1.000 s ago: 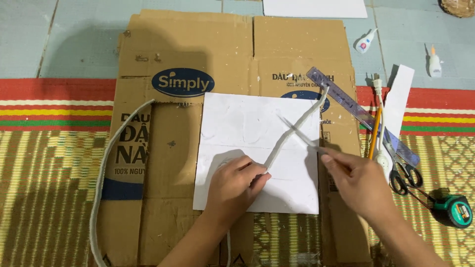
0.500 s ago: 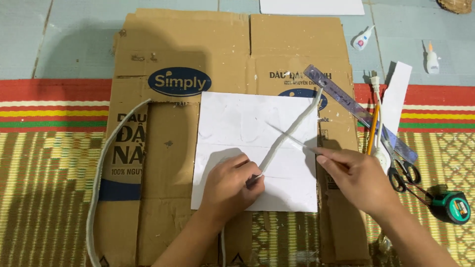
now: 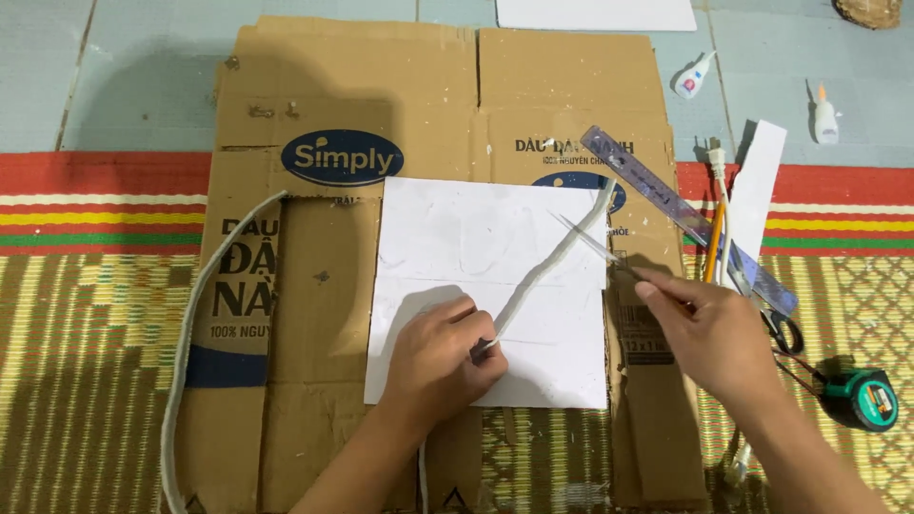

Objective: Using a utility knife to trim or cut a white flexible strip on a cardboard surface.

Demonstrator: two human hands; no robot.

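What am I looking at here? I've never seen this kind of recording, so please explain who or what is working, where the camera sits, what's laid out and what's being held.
No machine here: a person works with two bare hands, filmed by a camera worn on the head and looking down. The left hand pins one end of a pale cord onto a white sheet. The right hand holds a thin pointed tool, its tip near the cord. The sheet lies on flattened cardboard over a woven mat. At the right lie a ruler, a pencil, scissors, a tape measure and two small glue bottles.
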